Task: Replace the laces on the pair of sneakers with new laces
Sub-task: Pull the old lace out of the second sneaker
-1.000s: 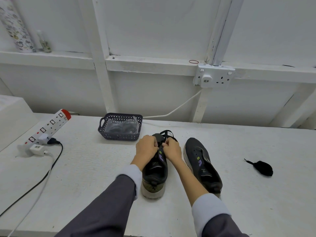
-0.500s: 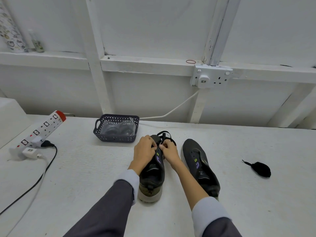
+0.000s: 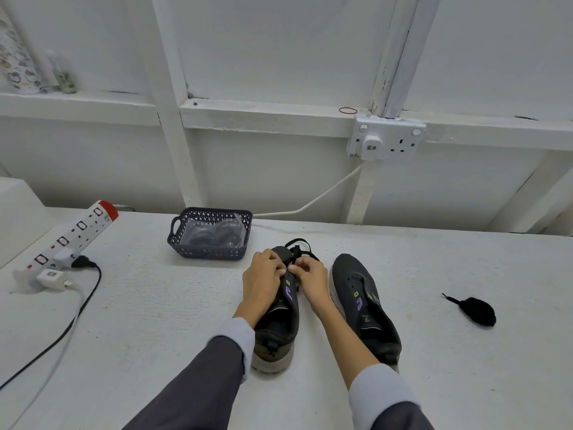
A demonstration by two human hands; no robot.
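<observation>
Two black sneakers stand on the white table, heels towards me. On the left sneaker, my left hand and my right hand meet over the front of the tongue with fingers curled, pinching a black lace that loops out beyond the toe. The right sneaker sits untouched beside them, with no lace showing in its eyelets. Further right lies a bundled black lace. My fingers hide the eyelets being worked.
A dark plastic basket with bagged black laces stands behind the shoes. A white power strip with plugs and trailing cables lies at the left. A wall socket and its white cable are at the back.
Both hands stay on the front of the left sneaker, shifting only slightly. My head has turned a little right, so the table contents slid left in view.
</observation>
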